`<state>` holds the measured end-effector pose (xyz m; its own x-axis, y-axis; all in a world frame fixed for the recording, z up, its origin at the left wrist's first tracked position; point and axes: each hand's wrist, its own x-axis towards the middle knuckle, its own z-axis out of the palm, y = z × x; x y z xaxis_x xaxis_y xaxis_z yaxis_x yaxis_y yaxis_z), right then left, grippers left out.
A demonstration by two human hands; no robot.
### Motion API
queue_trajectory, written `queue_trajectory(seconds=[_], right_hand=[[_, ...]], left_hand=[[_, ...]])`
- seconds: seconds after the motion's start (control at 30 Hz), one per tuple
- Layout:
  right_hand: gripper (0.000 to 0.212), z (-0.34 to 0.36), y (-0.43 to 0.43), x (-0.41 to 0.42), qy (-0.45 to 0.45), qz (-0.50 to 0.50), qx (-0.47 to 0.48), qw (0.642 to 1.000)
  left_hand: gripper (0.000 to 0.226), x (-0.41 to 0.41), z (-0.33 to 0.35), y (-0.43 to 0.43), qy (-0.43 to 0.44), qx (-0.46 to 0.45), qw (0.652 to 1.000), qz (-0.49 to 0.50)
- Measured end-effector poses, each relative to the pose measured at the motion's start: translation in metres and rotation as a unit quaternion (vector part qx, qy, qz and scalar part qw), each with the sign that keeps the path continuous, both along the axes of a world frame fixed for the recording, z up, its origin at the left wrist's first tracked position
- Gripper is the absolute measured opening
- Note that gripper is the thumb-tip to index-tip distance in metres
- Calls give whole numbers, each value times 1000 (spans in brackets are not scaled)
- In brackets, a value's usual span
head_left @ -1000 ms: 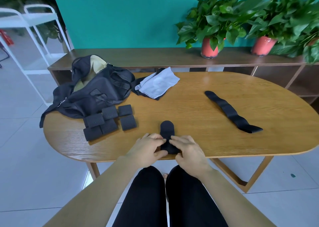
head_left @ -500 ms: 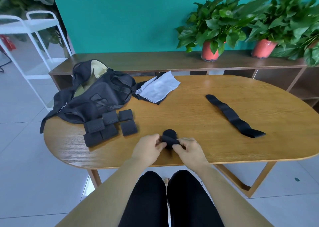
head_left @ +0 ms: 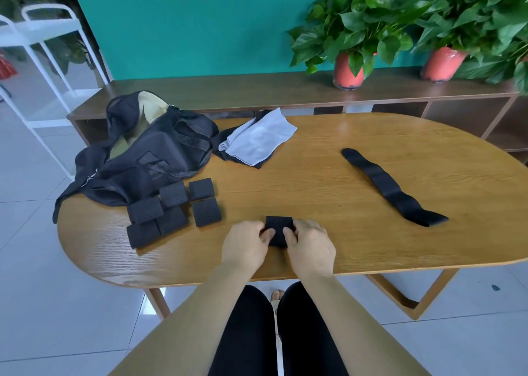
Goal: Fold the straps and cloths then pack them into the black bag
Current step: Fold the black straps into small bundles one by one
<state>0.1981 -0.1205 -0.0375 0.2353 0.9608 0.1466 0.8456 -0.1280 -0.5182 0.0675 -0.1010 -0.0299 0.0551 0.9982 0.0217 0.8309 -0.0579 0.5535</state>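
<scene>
**Folded strap [head_left: 279, 227] pinched near the bench [head_left: 314, 187] edge**

Fingers [head_left: 267, 235] of the left hand [head_left: 245, 244] and right hand [head_left: 310, 247] clench it from either side, knuckles up. The forearms converge from below. The black bag [head_left: 148, 158] lies far left and an unfolded strap [head_left: 391, 189] to the right.

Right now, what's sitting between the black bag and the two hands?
In the head view, folded black straps lie on the table between the black bag and the left hand and right hand, which pinch one more strap.
</scene>
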Motion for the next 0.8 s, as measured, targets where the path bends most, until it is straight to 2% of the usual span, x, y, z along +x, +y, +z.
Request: queue_trajectory(seconds=[0.13, 0.23, 0.37, 0.47, 0.57, 0.7, 0.8], right_hand=[[37, 0, -1, -2, 14, -3, 1, 1000], [33, 1, -1, -2, -1, -4, -1, 1000], [29, 6, 0, -3, -40, -3, -39, 998], [29, 9, 1, -4, -37, -5, -65, 997], [29, 12, 0, -4, 10, -7, -86, 996], [43, 16, -3, -7, 84, 6, -82, 993], [46, 19, -2, -16, 188, 21, -52, 981]], left_hand=[[19, 3, 1, -4, 28, 29, 999, -6], [46, 3, 1, -6, 51, 27, 998, -16], [45, 1, 6, 0, 98, -20, 994, -51], [43, 3, 12, 1, 108, -47, 991, -63], [40, 4, 14, -2, 78, -57, 994, -51], [38, 0, 14, -9, 1, -61, 998, -32], [26, -8, 10, -11, -78, -41, 996, -16]])
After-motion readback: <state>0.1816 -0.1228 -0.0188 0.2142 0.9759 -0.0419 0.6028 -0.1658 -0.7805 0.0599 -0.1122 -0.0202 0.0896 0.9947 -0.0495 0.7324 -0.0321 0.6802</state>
